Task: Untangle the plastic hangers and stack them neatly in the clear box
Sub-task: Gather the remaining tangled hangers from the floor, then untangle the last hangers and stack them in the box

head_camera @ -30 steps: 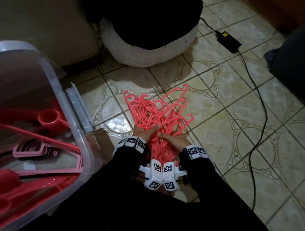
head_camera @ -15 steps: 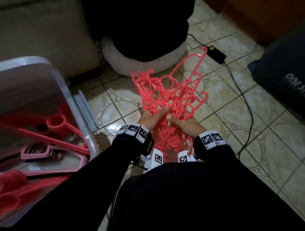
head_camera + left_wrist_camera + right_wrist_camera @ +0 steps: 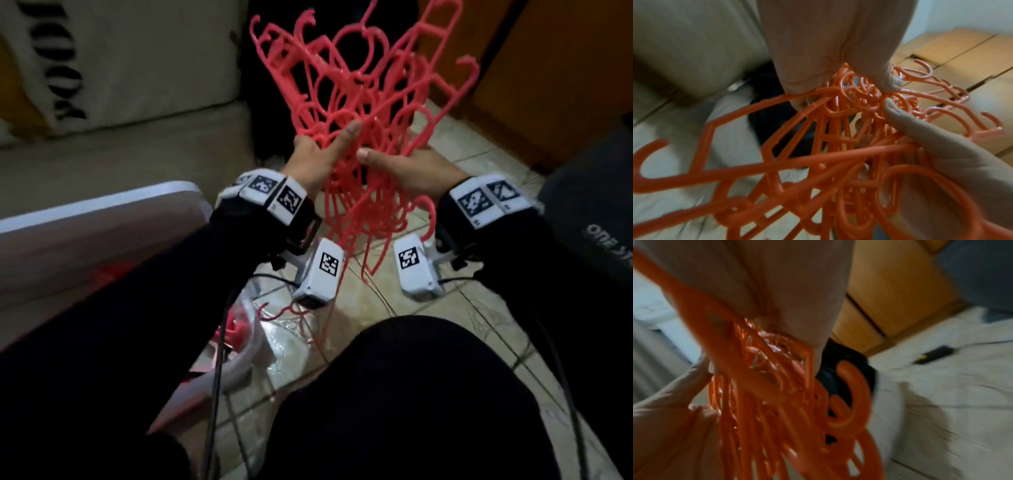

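A tangled bundle of red hangers (image 3: 356, 102) is being held up above the tiled floor (image 3: 455, 308), gripped by the left hand (image 3: 315, 157) and right hand (image 3: 407, 168), beside the clear box (image 3: 102, 219).

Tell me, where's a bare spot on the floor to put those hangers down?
Bare tiles show just right of the right hand, before the wooden cabinet. The floor below the hangers is bare but narrow. By the box it's crowded with cables and the left hand.
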`<state>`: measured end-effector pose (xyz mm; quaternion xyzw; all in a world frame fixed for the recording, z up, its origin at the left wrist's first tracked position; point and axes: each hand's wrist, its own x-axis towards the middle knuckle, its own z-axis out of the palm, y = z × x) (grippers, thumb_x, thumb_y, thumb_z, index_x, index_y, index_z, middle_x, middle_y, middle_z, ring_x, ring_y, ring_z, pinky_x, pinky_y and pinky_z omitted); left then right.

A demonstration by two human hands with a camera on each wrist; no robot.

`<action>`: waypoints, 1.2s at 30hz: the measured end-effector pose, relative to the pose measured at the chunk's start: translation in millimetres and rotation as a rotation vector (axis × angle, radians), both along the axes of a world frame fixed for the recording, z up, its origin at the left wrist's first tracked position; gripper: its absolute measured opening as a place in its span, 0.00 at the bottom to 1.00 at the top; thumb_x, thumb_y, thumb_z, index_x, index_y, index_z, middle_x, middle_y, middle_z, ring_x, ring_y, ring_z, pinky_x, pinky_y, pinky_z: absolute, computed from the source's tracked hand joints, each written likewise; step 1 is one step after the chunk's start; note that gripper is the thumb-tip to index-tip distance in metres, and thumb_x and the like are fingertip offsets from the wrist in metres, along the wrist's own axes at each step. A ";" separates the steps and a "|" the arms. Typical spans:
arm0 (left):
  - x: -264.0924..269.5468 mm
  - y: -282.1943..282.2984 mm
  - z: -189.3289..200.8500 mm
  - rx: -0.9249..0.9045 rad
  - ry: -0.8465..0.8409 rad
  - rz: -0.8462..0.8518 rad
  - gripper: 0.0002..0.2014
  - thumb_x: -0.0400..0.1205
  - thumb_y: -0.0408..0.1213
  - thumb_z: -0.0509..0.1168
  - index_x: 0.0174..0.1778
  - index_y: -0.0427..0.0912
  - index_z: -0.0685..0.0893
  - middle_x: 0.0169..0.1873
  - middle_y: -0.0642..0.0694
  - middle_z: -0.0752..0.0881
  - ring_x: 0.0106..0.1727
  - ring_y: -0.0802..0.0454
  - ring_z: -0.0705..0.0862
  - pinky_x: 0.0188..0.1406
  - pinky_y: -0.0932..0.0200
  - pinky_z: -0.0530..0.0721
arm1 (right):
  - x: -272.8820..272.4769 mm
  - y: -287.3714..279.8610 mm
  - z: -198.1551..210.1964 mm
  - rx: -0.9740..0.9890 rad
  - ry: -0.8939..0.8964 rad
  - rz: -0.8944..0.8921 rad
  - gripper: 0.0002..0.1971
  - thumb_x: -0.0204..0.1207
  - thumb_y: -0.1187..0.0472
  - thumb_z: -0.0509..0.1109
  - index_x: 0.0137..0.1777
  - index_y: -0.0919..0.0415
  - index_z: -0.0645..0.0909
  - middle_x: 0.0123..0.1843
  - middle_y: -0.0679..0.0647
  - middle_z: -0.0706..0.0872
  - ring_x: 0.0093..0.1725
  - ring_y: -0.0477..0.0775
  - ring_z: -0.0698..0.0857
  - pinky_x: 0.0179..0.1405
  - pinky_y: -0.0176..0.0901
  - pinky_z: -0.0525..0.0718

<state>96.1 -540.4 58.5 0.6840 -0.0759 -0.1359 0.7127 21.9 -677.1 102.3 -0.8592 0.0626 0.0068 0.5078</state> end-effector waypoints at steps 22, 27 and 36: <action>-68.7 287.2 106.0 0.164 -0.145 0.444 0.39 0.65 0.62 0.70 0.55 0.27 0.83 0.44 0.32 0.89 0.46 0.37 0.89 0.52 0.39 0.87 | 16.3 267.3 69.4 0.304 -0.118 0.634 0.05 0.82 0.62 0.64 0.51 0.54 0.82 0.42 0.50 0.88 0.36 0.43 0.89 0.42 0.37 0.87; -82.8 330.4 82.7 0.114 -0.111 0.429 0.26 0.71 0.57 0.67 0.48 0.34 0.83 0.32 0.44 0.90 0.35 0.50 0.90 0.39 0.55 0.88 | 15.3 314.8 51.5 0.266 -0.116 0.713 0.05 0.81 0.61 0.65 0.52 0.52 0.81 0.49 0.55 0.89 0.48 0.52 0.89 0.57 0.52 0.85; -87.5 395.0 58.3 -0.027 -0.039 0.557 0.30 0.71 0.56 0.67 0.58 0.32 0.81 0.55 0.29 0.86 0.50 0.38 0.88 0.48 0.50 0.89 | 25.3 391.3 33.7 0.294 -0.063 0.745 0.15 0.80 0.64 0.67 0.66 0.66 0.77 0.57 0.63 0.87 0.57 0.60 0.86 0.63 0.61 0.81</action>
